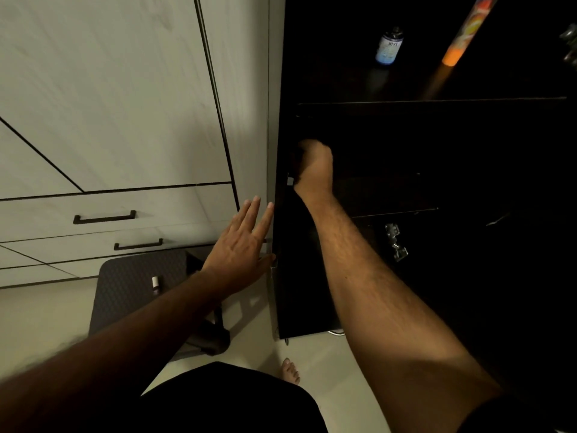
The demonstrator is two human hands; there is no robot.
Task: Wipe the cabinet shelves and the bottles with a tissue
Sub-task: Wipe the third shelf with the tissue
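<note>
The dark cabinet [468,145] stands open on the right. My right hand [313,165] reaches into its middle shelf at the left wall with fingers curled; the dark hides what they hold, if anything. No tissue shows clearly. My left hand [240,245] lies flat with straight fingers against the cabinet's pale front edge [271,151]. On the upper shelf [437,101] stand a small blue bottle [389,46] and, to its right, a tall orange spray can [465,32].
A metal hinge [395,242] hangs inside below the lower shelf edge [396,212]. Pale drawers with black handles [104,217] fill the left. A dark stool [134,295] with a small tube [155,285] on it stands by the cabinet. My bare foot [290,370] is on the floor.
</note>
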